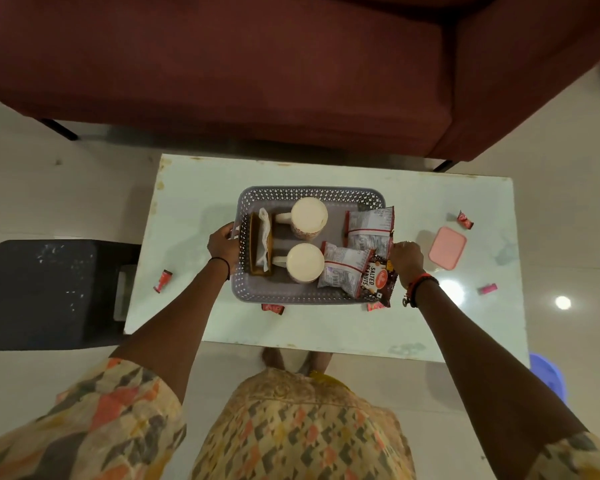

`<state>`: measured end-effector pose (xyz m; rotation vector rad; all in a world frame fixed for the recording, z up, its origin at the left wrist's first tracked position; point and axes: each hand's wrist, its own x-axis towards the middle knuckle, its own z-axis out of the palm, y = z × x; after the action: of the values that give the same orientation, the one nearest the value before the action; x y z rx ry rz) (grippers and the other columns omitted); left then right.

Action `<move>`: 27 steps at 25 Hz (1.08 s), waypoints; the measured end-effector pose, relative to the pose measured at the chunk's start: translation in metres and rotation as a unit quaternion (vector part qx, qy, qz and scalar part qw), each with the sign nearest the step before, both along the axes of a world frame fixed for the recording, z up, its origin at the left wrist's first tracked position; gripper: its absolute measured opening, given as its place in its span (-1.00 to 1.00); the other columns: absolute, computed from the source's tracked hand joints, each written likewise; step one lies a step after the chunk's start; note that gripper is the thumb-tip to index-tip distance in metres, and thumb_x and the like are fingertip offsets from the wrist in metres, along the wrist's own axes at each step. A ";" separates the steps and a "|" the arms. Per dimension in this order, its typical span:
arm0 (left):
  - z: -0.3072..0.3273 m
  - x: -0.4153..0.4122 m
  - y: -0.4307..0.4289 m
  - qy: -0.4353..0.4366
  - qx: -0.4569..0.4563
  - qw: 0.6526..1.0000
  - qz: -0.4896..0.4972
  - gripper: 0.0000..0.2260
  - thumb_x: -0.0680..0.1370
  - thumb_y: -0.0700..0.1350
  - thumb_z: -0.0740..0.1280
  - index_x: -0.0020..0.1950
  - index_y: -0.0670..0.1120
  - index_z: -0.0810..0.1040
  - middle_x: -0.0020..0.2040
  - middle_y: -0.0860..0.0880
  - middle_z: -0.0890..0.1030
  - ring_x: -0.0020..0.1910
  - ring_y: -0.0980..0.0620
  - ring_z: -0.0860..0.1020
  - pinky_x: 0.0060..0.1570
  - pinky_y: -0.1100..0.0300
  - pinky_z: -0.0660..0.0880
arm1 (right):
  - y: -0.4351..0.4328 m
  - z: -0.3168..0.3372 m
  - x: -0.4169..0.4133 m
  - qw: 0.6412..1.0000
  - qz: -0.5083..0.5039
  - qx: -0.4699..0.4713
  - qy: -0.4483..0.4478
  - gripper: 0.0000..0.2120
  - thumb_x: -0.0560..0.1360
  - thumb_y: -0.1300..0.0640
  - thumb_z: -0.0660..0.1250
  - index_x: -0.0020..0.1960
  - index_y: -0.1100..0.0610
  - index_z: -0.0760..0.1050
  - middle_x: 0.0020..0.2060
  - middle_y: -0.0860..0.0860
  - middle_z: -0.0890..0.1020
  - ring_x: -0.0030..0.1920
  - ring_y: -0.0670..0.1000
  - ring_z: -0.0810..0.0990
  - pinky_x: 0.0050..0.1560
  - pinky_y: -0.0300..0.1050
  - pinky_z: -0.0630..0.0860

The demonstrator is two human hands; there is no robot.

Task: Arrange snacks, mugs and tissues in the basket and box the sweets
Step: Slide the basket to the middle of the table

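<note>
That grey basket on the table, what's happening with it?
A person grips the grey perforated plastic basket at both sides, left hand on one edge, right hand on the other by the brown salted peanuts packet. Two white mugs, a tissue holder and silver snack packets are already inside. Red wrapped sweets still lie loose near the pink box.

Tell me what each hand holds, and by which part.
Both hold the basket: left hand grips its left rim, right hand its right rim beside the peanut packet. Whether the basket is lifted cannot be told.
</note>
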<state>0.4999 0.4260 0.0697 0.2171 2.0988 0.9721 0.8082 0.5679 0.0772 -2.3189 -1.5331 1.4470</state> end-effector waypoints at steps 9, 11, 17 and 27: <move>-0.065 -0.005 0.059 -0.006 -0.010 0.999 -0.033 -0.77 0.49 -0.26 0.34 0.11 -0.07 0.59 0.01 -0.14 0.62 -0.02 -0.05 0.55 0.15 -0.19 0.53 | 0.035 -0.062 -0.002 0.998 -0.028 0.029 -0.037 -0.72 0.48 0.34 0.17 -0.39 0.21 0.42 -0.31 0.18 0.48 -0.27 0.07 0.40 -0.29 -0.11 0.30; -0.078 -0.007 0.068 -0.004 -0.008 0.999 -0.038 -0.76 0.50 -0.29 0.30 0.13 -0.08 0.58 0.06 -0.18 0.62 -0.02 -0.03 0.53 0.15 -0.18 0.53 | 0.041 -0.072 -0.004 0.998 -0.029 0.031 -0.035 -0.80 0.49 0.32 0.19 -0.27 0.21 0.50 -0.30 0.18 0.51 -0.25 0.07 0.44 -0.37 -0.16 0.30; -0.099 -0.017 0.079 -0.011 -0.009 1.000 -0.027 -0.76 0.51 -0.32 0.26 0.05 -0.03 0.58 -0.02 -0.09 0.57 -0.03 -0.03 0.50 0.14 -0.18 0.50 | 0.053 -0.097 -0.013 0.998 -0.044 0.029 -0.018 -0.75 0.52 0.28 0.22 0.01 0.45 0.58 -0.03 0.32 0.67 -0.20 0.12 0.54 -0.22 -0.12 0.42; -0.110 -0.027 0.088 -0.019 -0.026 0.999 0.002 -0.67 0.52 -0.40 0.19 0.18 -0.12 0.56 0.00 -0.09 0.57 -0.05 -0.07 0.51 0.10 -0.17 0.54 | 0.062 -0.099 -0.020 0.997 -0.058 0.038 -0.030 -0.76 0.50 0.35 0.19 0.04 0.43 0.57 0.03 0.33 0.65 0.09 0.32 0.62 0.06 0.22 0.58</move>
<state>0.4733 0.5136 -0.0404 0.1669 2.0872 0.9143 0.7885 0.6294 -0.0218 -2.3842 -1.4132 1.2805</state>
